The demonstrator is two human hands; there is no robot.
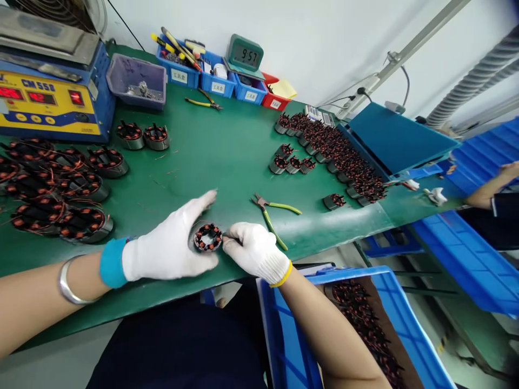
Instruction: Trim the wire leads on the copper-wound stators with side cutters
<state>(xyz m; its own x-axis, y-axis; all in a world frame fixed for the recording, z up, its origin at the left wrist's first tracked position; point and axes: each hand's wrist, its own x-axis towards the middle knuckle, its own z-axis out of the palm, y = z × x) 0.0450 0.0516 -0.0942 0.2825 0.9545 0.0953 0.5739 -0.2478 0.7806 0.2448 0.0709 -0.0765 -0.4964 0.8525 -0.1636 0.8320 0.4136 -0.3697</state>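
A motor stator (208,237) with copper windings and black end pieces stands on the green table near its front edge. My left hand (174,237), in a white glove, is open around its left side, with thumb and fingers spread apart. Whether the palm touches the stator I cannot tell. On the other side, my right hand (253,248), gloved in white with a yellow cuff, is closed in a pinch close to the stator's right edge. What sits between those fingertips is too small to make out. Cutting pliers (271,208) with green handles lie spread beyond my right hand.
Wound stators (81,183) crowd the left, below a yellow-blue machine (48,102). More stators (336,151) stand in rows at right. Tool bins (219,84) and a clock (245,52) line the back. A blue crate (279,324) holds stators below the edge. A person's arm (492,186) shows far right.
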